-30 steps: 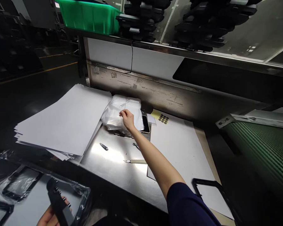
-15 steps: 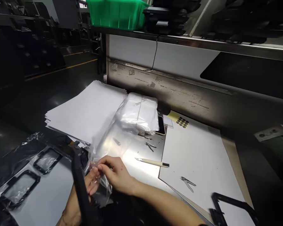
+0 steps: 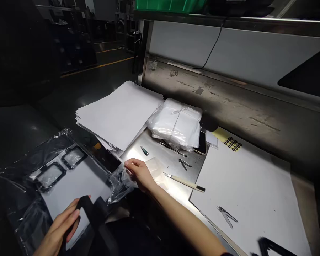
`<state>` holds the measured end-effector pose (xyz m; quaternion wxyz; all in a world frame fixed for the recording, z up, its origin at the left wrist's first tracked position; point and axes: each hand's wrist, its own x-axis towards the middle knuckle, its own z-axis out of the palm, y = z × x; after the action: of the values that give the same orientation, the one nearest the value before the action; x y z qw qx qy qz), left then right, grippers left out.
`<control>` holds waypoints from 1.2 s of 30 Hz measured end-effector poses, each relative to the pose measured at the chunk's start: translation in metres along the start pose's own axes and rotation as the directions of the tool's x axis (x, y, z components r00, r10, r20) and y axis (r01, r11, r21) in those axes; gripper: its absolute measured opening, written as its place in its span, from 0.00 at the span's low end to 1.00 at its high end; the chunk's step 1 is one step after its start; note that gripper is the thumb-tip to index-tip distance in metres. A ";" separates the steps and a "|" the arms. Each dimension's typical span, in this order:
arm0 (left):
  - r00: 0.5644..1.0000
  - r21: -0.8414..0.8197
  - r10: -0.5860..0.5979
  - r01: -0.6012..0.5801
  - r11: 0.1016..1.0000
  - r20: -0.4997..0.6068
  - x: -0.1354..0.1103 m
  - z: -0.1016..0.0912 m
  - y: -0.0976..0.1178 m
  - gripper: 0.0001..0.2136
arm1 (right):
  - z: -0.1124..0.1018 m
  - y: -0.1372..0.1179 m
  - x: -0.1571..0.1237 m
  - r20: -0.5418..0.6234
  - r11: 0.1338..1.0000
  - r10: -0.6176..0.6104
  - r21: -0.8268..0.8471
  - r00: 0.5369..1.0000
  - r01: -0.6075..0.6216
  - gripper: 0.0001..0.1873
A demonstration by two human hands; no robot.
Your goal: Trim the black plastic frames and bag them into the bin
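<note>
Two hands, head view. Right hand: fingertips pinched on clear bag at near edge of steel table. Left hand: fingers curled round black part, low left, beside bagged frames. Knife just right of right hand. Bag bundle beyond, touching paper stack.

Looks like a factory packing station. Built around a scuffed stainless-steel table with a metal back wall, under a shelf bearing a green bin. Stocked with stacked white sheets, a tied bundle of clear bags, black frames in plastic wrap, a sticker sheet, a craft knife, and tweezers. Opens at left onto a dark hall with racks and a yellow floor line.
</note>
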<state>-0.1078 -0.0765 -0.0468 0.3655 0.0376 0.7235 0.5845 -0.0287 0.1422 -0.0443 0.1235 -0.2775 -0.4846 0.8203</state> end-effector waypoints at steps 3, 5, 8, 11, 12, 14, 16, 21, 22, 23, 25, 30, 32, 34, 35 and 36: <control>0.987 0.210 0.070 -0.100 0.973 0.144 0.001 0.011 -0.001 0.23 | 0.010 0.007 0.007 0.091 0.987 0.018 -0.158 0.996 -0.003 0.16; 0.980 0.229 0.047 -0.093 0.969 0.195 0.008 0.022 -0.003 0.30 | 0.015 0.005 0.004 0.192 0.960 0.030 -0.279 0.981 0.025 0.17; 0.969 0.220 -0.034 -0.021 0.975 0.244 0.017 0.026 -0.006 0.27 | 0.013 -0.002 -0.014 0.324 0.880 -0.001 -0.449 0.946 0.155 0.16; 0.975 0.241 -0.095 0.046 0.969 0.198 0.014 0.016 -0.009 0.19 | -0.002 -0.002 -0.048 0.381 0.738 -0.082 -0.598 0.921 0.313 0.14; 0.978 0.245 -0.108 0.062 0.968 0.178 0.011 0.011 -0.010 0.19 | -0.007 0.001 -0.060 0.394 0.685 -0.098 -0.639 0.914 0.349 0.14; 0.979 0.246 -0.125 0.082 0.966 0.162 0.006 0.004 -0.013 0.19 | -0.018 0.011 -0.082 0.422 0.594 -0.104 -0.700 0.900 0.397 0.12; 0.974 0.248 -0.134 0.086 0.965 0.185 0.004 0.000 -0.015 0.19 | -0.025 0.025 -0.092 0.445 0.529 -0.098 -0.734 0.890 0.426 0.11; 0.963 0.260 -0.146 0.085 0.962 0.226 0.010 0.000 -0.019 0.24 | -0.032 0.048 -0.047 0.371 0.443 -0.192 -0.794 0.909 0.417 0.12; 0.962 0.258 -0.150 0.089 0.962 0.228 0.012 -0.001 -0.019 0.25 | -0.032 0.049 -0.035 0.358 0.446 -0.210 -0.793 0.910 0.415 0.12; 0.961 0.258 -0.156 0.095 0.962 0.228 0.013 -0.003 -0.020 0.26 | -0.031 0.048 -0.026 0.354 0.456 -0.218 -0.786 0.909 0.416 0.13; 0.960 0.261 -0.170 0.110 0.959 0.220 0.014 -0.008 -0.023 0.28 | -0.028 0.045 -0.022 0.366 0.498 -0.210 -0.758 0.907 0.421 0.15; 0.965 0.270 -0.215 0.169 0.948 0.152 0.019 -0.024 -0.038 0.29 | -0.001 0.055 -0.067 0.491 0.633 -0.074 -0.650 0.868 0.421 0.16; 0.963 0.264 -0.235 0.195 0.945 0.129 0.023 -0.029 -0.045 0.29 | 0.012 0.069 -0.078 0.577 0.680 -0.037 -0.584 0.816 0.443 0.14; 0.965 0.249 -0.236 0.203 0.947 0.112 0.026 -0.032 -0.051 0.30 | 0.020 0.083 -0.076 0.589 0.709 -0.060 -0.544 0.806 0.449 0.12; 0.968 0.238 -0.230 0.201 0.950 0.099 0.027 -0.034 -0.054 0.29 | 0.021 0.087 -0.072 0.555 0.722 -0.093 -0.534 0.826 0.440 0.12; 0.972 0.223 -0.220 0.196 0.955 0.087 0.027 -0.036 -0.057 0.28 | 0.021 0.089 -0.066 0.509 0.735 -0.127 -0.528 0.851 0.426 0.12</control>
<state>-0.1268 -0.1109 -0.1080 0.4584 0.0326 0.7605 0.4587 0.0187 0.0510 -0.0909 0.0358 -0.0322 -0.7792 0.6249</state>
